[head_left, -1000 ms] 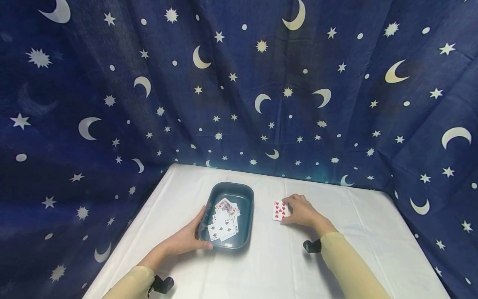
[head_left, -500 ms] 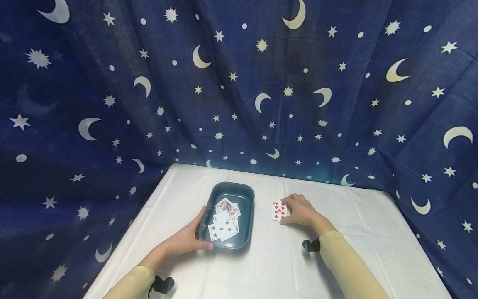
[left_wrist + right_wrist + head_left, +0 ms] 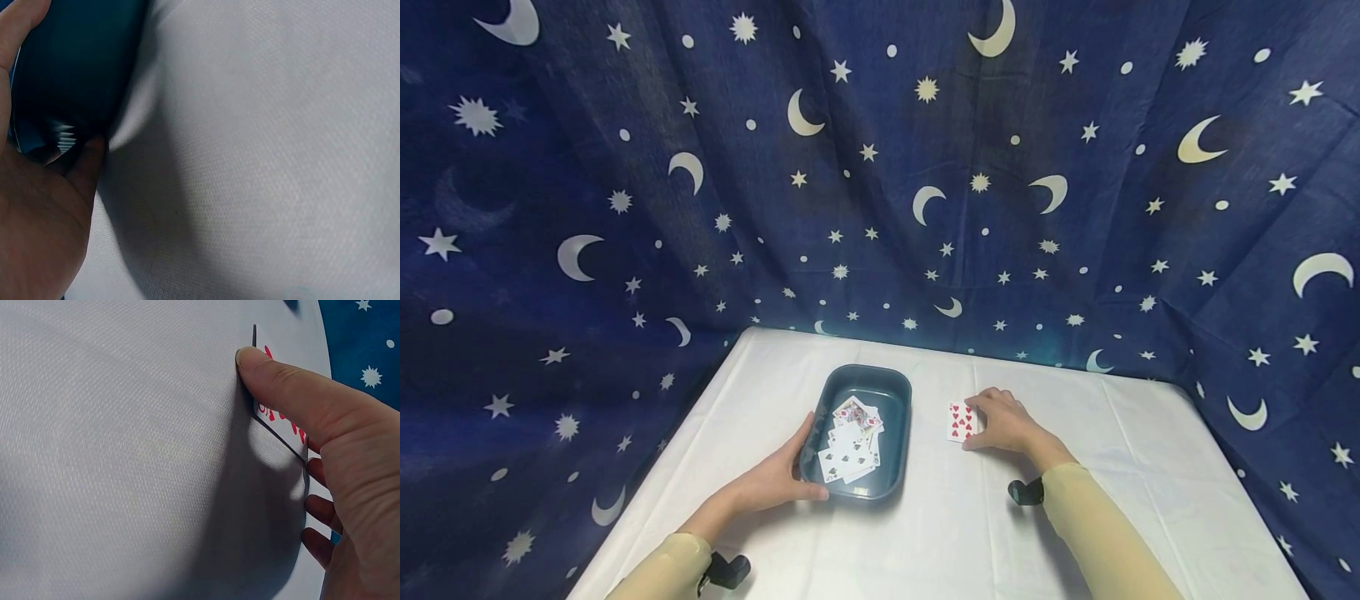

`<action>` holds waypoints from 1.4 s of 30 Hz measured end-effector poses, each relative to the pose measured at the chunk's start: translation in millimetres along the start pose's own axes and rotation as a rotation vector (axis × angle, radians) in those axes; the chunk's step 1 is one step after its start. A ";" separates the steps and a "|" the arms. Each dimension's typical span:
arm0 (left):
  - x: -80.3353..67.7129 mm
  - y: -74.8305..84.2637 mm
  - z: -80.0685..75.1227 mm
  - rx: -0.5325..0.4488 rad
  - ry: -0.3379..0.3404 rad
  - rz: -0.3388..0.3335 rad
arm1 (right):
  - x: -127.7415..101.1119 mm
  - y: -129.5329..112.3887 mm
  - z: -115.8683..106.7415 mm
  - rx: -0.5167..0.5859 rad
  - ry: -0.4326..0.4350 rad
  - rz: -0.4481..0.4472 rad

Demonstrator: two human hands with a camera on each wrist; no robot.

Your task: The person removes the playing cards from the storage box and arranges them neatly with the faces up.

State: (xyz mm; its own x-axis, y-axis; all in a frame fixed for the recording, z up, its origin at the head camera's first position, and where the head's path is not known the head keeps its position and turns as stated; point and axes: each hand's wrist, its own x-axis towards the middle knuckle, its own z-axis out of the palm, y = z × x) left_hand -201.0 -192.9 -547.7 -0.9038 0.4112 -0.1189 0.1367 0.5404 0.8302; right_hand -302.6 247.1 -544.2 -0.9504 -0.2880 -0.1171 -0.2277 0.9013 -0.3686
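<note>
The right wrist view alone shows the right hand (image 3: 325, 456) pinching the nine of hearts (image 3: 961, 421) by its edges, lifted off the white table (image 3: 940, 533). The left hand (image 3: 772, 481) grips the card-filled teal tray (image 3: 895, 400). Nothing has shifted since earlier

A makeshift recording booth: dark blue moon-and-star printed fabric backdrop (image 3: 880, 167) draped around a white cloth-covered table (image 3: 1150, 467).

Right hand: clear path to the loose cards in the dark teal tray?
Probably yes. The right hand sits beside the dark teal tray, only bare white tablecloth between. It pinches a red hearts card; the left hand holds the far rim.
</note>
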 end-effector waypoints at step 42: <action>-1.8 1.6 0.8 -0.008 -0.001 0.003 | -3.8 -0.2 -11.9 0.088 0.052 -0.055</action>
State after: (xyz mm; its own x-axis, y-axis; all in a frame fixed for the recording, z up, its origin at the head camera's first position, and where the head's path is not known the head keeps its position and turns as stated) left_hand -198.8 -192.2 -546.5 -0.9029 0.4138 -0.1169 0.1361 0.5329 0.8352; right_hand -301.4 251.9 -532.8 -0.9474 -0.3166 -0.0470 -0.2622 0.8520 -0.4531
